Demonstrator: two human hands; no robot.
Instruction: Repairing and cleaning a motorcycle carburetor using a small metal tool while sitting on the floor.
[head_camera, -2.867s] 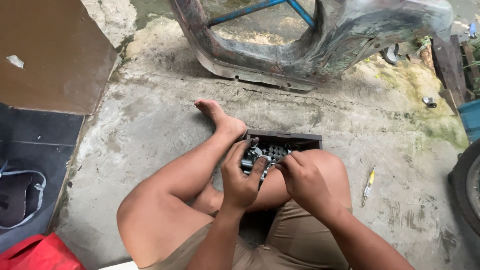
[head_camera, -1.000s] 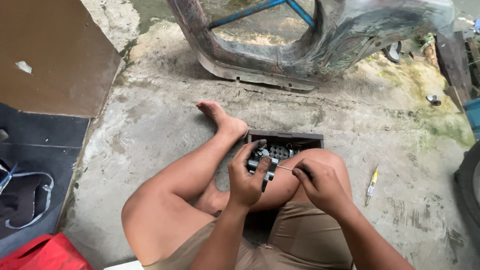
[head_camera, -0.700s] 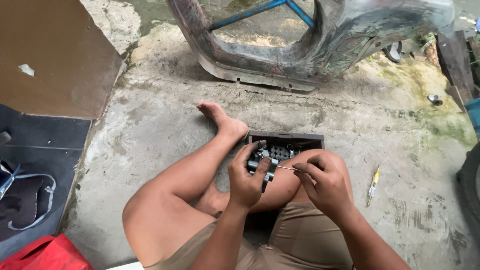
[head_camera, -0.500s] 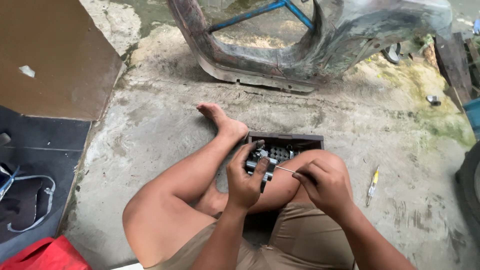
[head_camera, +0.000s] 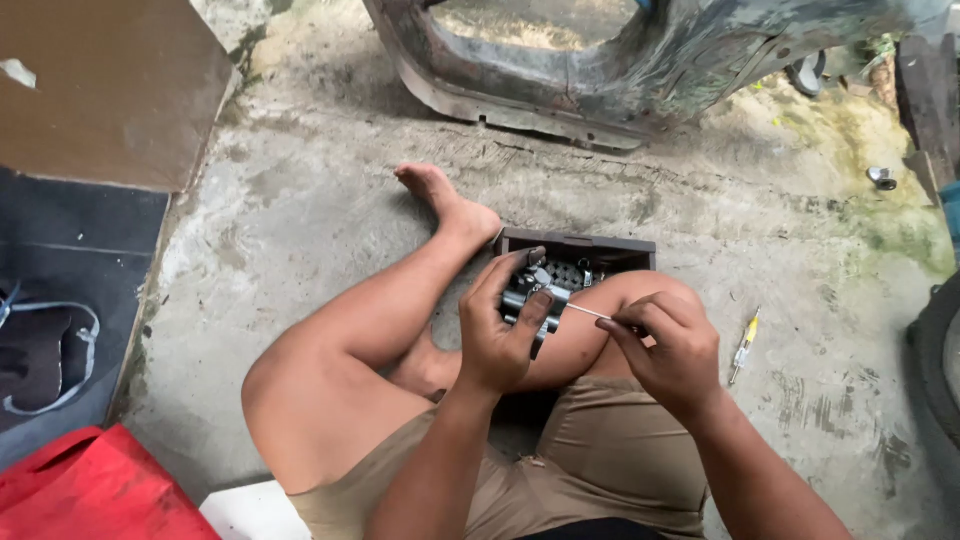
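The left hand (head_camera: 497, 335) has its grip clamped around a small grey metal part (head_camera: 530, 290), held above the knees, while the right hand (head_camera: 668, 350) pinches a thin white stick (head_camera: 588, 313) whose tip touches that part. Just behind lies a dark open box (head_camera: 590, 252) on the concrete floor (head_camera: 320, 200). A yellow screwdriver (head_camera: 744, 346) lies near the right knee, and a rusty vehicle body (head_camera: 640, 70) stands well beyond.

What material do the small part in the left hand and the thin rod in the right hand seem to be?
The small part in the left hand looks like dull grey metal, probably cast. The thin rod in the right hand is pale and straight, perhaps wire; too thin to tell.
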